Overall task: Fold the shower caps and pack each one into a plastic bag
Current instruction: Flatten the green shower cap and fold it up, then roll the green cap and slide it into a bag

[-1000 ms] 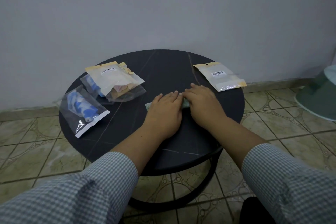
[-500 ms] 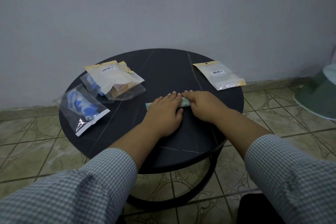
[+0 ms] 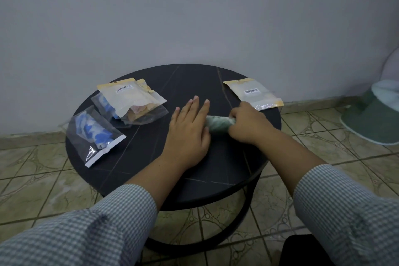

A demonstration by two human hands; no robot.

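Note:
A pale green shower cap [image 3: 218,123] lies rolled into a short bundle on the round black table [image 3: 151,157]. My right hand [image 3: 246,123] grips its right end with curled fingers. My left hand [image 3: 190,129] lies flat beside the bundle's left end, fingers straight; whether it touches the cap is unclear. A flat plastic bag [image 3: 252,94] with a barcode label lies just beyond my right hand. At the table's left sit a bag with a blue cap [image 3: 92,134] and a pile of packed bags [image 3: 131,101].
A grey wall stands close behind the table. Tiled floor surrounds it. A pale green plastic object [image 3: 375,119] sits on the floor at the right. A dark shape [image 3: 302,252] shows at the bottom right.
My right hand has curled round the cap's right end and drawn it rightward, showing more of the bundle. My left hand has straightened its fingers and stayed flat on the table.

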